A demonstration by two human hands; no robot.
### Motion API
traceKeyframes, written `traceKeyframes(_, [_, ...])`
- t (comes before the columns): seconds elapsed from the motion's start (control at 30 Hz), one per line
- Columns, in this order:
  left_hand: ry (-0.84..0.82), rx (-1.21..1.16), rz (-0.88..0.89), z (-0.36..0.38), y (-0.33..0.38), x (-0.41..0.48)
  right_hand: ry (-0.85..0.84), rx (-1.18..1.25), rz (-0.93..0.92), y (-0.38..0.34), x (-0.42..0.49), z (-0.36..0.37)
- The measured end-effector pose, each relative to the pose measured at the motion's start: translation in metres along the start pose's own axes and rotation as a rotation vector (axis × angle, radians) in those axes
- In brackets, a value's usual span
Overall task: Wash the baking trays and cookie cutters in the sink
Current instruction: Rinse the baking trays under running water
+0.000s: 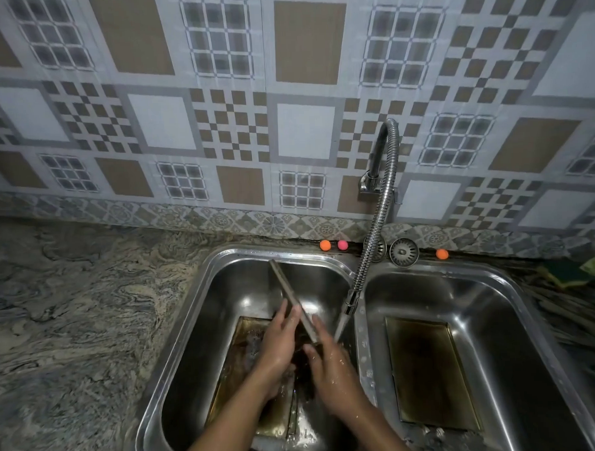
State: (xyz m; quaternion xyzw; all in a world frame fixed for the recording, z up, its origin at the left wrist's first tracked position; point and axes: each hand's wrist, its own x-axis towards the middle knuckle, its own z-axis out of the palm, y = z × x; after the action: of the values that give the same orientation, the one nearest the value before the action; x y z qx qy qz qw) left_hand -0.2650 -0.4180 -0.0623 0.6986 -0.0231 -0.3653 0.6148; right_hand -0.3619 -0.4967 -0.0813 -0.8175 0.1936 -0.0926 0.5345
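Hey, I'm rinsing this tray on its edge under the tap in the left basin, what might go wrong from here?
1. The tray stands on edge between wet hands; the left hand and right hand might lose it, so it drops onto the tray lying in the left basin.
2. Water from the flexible tap hits near the tilted tray and may splash over the rim onto the counter.

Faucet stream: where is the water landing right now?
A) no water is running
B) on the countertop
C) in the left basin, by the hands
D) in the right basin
C: the flexible faucet bends left and its stream falls by the right hand in the left basin.
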Motion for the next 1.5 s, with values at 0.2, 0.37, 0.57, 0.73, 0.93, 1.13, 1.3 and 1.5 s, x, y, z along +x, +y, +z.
traceKeyframes(0.2, [0.032, 0.040, 0.042, -0.007, -0.008, 0.005, -0.184, 0.008, 0.087, 0.014, -0.007, -0.001])
traceKeyframes(0.37, [0.001, -0.174, -0.100, -0.028, -0.015, 0.004, 0.011, -0.156, 0.196, 0.025, 0.000, -0.026])
traceKeyframes(0.57, [-0.159, -0.447, -0.204, -0.031, -0.033, -0.005, -0.017, -0.140, 0.369, 0.030, 0.020, -0.062])
traceKeyframes(0.73, [-0.187, -0.128, -0.332, -0.014, -0.044, -0.001, -0.031, -0.172, 0.364, 0.021, 0.019, -0.079])
traceKeyframes(0.93, [-0.140, -0.181, -0.251, 0.004, -0.055, 0.001, 0.015, -0.408, 0.260, 0.012, 0.009, -0.082])
traceKeyframes(1.13, [0.115, 0.004, 0.107, -0.008, -0.058, -0.004, 0.018, -0.334, 0.180, 0.033, -0.001, -0.056])
traceKeyframes(1.3, [0.252, 0.181, 0.322, -0.013, -0.054, -0.016, 0.229, -0.675, 0.145, 0.026, 0.006, -0.017])
traceKeyframes(1.5, [0.274, 0.171, 0.377, -0.010, -0.050, -0.013, 0.177, -0.764, -0.031, 0.025, 0.029, 0.001])
